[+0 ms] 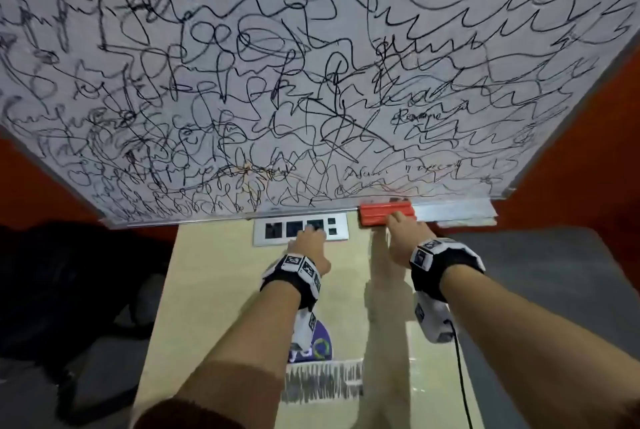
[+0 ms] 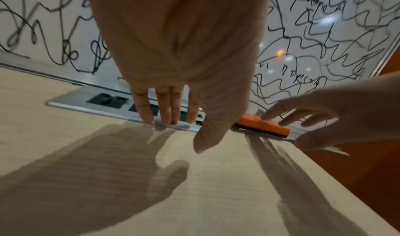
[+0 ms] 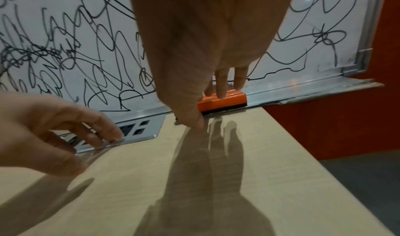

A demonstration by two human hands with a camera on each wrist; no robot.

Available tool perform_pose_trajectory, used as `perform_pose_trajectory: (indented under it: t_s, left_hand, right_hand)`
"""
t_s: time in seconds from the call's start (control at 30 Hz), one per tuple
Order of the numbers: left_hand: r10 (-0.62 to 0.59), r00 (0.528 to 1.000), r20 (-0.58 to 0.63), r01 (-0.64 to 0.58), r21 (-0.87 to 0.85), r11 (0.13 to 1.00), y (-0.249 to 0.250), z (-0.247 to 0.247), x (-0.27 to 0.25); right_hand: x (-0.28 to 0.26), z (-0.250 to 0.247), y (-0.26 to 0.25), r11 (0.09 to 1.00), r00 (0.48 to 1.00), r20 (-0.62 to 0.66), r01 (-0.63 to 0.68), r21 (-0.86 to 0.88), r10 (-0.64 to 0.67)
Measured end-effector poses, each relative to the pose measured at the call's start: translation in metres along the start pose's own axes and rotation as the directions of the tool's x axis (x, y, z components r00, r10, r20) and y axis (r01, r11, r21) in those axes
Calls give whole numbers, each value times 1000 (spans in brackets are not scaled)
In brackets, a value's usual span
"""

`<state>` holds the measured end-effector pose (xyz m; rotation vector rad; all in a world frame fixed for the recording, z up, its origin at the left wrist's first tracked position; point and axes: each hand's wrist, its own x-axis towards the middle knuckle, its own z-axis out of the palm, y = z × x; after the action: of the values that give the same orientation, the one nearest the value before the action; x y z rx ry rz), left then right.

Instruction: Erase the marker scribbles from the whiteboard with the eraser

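The whiteboard (image 1: 311, 82) is covered with black marker scribbles. An orange eraser (image 1: 384, 215) (image 2: 259, 125) (image 3: 229, 101) lies on the metal tray (image 1: 450, 212) along the board's lower edge, towards the right. My right hand (image 1: 394, 222) (image 3: 210, 109) reaches onto it. Its straight fingers (image 3: 221, 92) rest on the eraser's top, and the thumb points down in front of the eraser's left end, at the table edge. My left hand (image 1: 308, 238) (image 2: 184, 131) lies left of the eraser with straight fingers on a silver socket panel (image 1: 277, 229) and holds nothing.
A beige table (image 1: 214, 290) runs from me up to the board. A purple-and-white printed sheet (image 1: 322, 352) lies near its front. A black cable (image 1: 460, 376) hangs from my right wrist. Dark shapes (image 1: 69, 290) sit at the left, and a red wall (image 1: 571, 169) frames the board.
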<state>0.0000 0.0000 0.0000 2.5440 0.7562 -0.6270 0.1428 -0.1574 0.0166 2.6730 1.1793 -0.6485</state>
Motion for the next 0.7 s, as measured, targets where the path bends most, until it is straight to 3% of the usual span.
perform_pose_trajectory:
  t_s: [0.17,0.33,0.7]
  left_hand:
    - [-75,986,-152,73,-19,997,5,9,20]
    - [-31,956,-293,31,-6,1000,0,25,23]
    - [-8,996,-90,11,36,999,4,15,6]
  right_hand:
    - [30,-1,8,999,997,-73,39,-13,-40]
    - [48,7,15,993,989,-115,79,-83,-89]
    - [39,-6,4,988,983,-170,47,-150,-73]
